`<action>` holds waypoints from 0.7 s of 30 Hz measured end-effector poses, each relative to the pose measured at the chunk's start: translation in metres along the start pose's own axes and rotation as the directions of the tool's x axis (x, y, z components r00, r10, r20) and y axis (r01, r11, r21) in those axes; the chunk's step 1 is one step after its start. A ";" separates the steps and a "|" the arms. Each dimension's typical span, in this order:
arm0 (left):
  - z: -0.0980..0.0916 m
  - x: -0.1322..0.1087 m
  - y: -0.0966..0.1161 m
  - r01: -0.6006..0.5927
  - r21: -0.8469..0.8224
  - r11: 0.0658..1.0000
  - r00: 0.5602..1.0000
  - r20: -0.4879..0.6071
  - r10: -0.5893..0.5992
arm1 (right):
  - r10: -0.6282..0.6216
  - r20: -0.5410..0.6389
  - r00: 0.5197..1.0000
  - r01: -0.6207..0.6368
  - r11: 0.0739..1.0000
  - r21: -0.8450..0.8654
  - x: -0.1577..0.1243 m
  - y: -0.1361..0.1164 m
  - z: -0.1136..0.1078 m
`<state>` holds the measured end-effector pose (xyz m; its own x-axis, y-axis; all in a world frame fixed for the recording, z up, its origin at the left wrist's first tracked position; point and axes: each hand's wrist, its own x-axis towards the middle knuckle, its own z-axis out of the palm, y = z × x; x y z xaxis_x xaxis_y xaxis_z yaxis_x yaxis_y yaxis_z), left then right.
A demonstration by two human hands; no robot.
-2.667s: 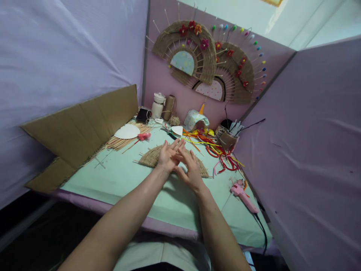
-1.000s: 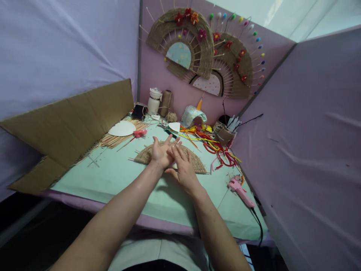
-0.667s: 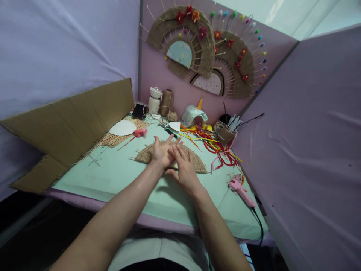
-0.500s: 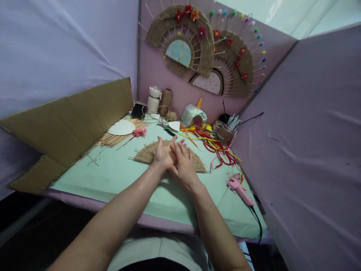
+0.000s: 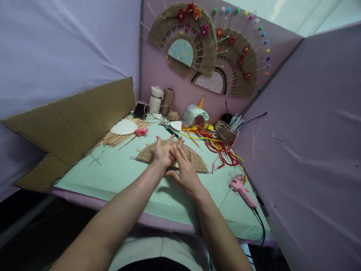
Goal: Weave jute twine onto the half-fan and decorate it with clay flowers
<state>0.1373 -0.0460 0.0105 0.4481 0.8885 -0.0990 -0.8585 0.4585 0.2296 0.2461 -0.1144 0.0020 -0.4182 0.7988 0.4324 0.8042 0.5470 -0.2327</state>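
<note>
A half-round fan woven of brown jute twine [image 5: 146, 153] lies flat on the pale green table [image 5: 113, 177], with thin wooden sticks poking out of its edge. My left hand [image 5: 165, 150] is above its middle with the fingers stretched out and spread. My right hand [image 5: 184, 167] is just beside it, fingers extended, its fingertips touching the left hand's fingers. Neither hand holds anything that I can see. The two hands cover the centre of the fan.
A pink glue gun [image 5: 243, 188] with a black cord lies at the right. Red, yellow and orange strips [image 5: 217, 146] are heaped behind. A bundle of sticks [image 5: 124, 136], a white paper half-circle [image 5: 123, 128], cardboard [image 5: 73, 120], twine spools and two finished fans [image 5: 203, 45] on the wall.
My hands have rubbed against each other over the fan, the right sliding up along the left and back. The view has shifted slightly. The fan has stayed put.
</note>
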 end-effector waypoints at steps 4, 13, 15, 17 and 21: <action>0.002 -0.001 -0.001 0.017 0.006 1.000 1.000 0.016 -0.017 | 0.047 -0.007 0.999 -0.047 0.999 -0.011 0.004 0.000 -0.001; 0.003 -0.002 0.001 -0.006 -0.008 1.000 1.000 -0.004 0.006 | 0.056 0.010 0.998 -0.056 0.998 0.018 0.004 0.000 -0.001; 0.003 -0.001 -0.004 0.023 0.005 1.000 1.000 0.008 -0.023 | 0.040 0.008 0.999 -0.040 0.998 0.050 0.005 0.002 0.001; 0.002 0.001 -0.009 0.039 0.010 0.999 0.998 0.040 -0.039 | 0.013 -0.020 1.000 -0.011 0.994 0.109 0.006 0.003 0.003; -0.001 0.004 -0.011 0.023 -0.002 1.000 0.994 0.105 -0.022 | 0.050 -0.145 0.988 -0.013 0.969 0.245 0.004 0.009 0.008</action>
<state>0.1481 -0.0470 0.0064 0.4910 0.8712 -0.0015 -0.8486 0.4787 0.2253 0.2484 -0.1039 -0.0047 -0.3119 0.7805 0.5418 0.6817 0.5810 -0.4445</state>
